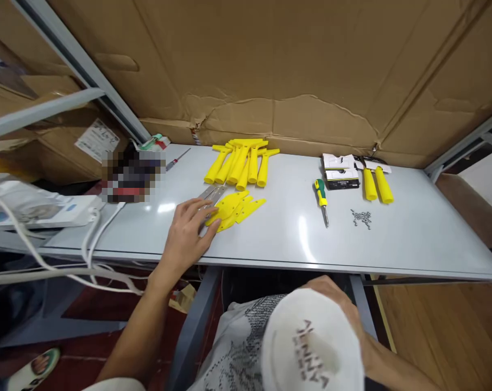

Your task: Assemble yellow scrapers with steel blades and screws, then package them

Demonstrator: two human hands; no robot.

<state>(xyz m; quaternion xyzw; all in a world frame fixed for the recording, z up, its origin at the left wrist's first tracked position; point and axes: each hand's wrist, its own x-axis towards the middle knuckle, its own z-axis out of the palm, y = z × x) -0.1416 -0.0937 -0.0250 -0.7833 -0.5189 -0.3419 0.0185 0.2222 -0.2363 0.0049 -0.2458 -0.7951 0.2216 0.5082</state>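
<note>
1. L hand (pixel 189 231): over the surface (pixel 266 241), half-spread, fingers curved, thumb held apart w/ a visible gap.
2. Yellow flat pcs (pixel 232 206): overlapping pile just R of L hand; fingertips & thumb tip at its L edge, approx. touching.
3. Metal blades (pixel 217 193): by the fingers of L hand, partly hidden, just behind/L of the yellow pile.
4. R hand (pixel 329 288): low, off the front edge, mostly hidden behind white round item (pixel 311 342) w/ lettering; can't tell if it's gripping anything. Well apart from the yellow pcs.
5. Yellow handles (pixel 240 165): bunched just beyond the blades, T-shaped heads toward the cardboard (pixel 270 60).
6. Green/yellow screwdriver (pixel 321 195): well R of the pile, tip toward front edge.
7. Small screws (pixel 362 218): loose heap R of screwdriver.
8. Blk/wht boxes (pixel 340 172): behind screwdriver; 2 yellow-handled tools (pixel 370 184) adj., R side.
</note>
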